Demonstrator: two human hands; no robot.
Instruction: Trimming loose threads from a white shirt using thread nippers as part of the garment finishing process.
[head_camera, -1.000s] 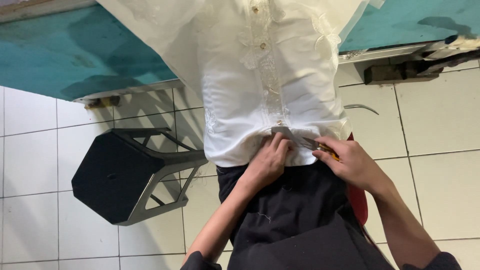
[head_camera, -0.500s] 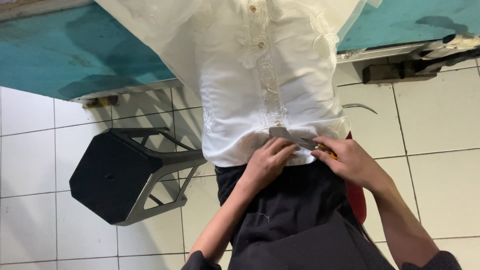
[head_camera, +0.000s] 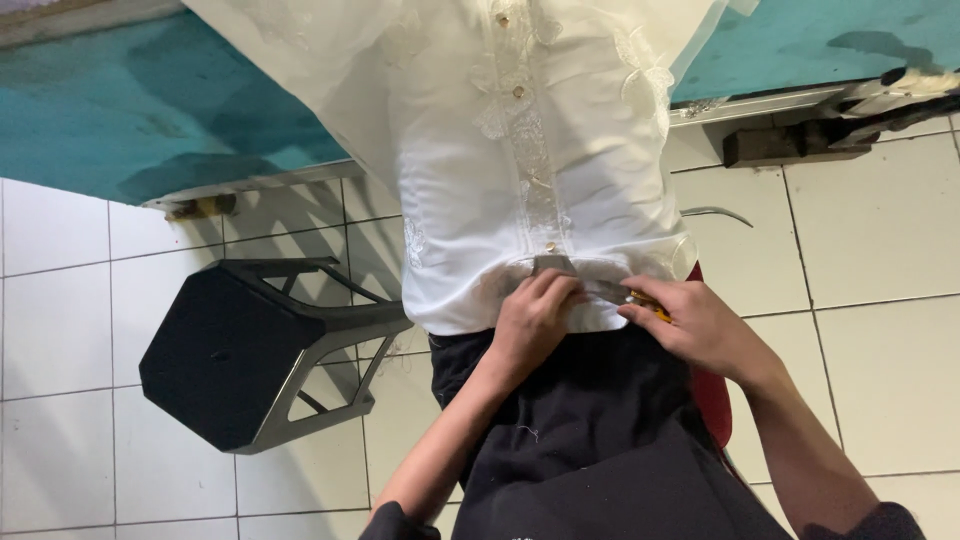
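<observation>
A: Hanging off the teal table (head_camera: 120, 120) at frame centre: one white garment (head_camera: 540, 180); sheer, lace-edged placket, three small gold buttons visible; hem lies over the lap.

B: Hands?

A: Left hand (head_camera: 535, 320) fingers curled, pressing the hem; right hand (head_camera: 700, 325) closed on a small yellow-handled tool (head_camera: 640, 300), tip at the hem.

B: Other items?

A: One black stool (head_camera: 230, 360), lower left; white tiled floor (head_camera: 60, 300).

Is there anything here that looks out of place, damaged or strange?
One thing: the black plastic stool lies tipped on its side on the white tiled floor. The white embroidered blouse hangs off the teal table, undamaged where visible.
</observation>
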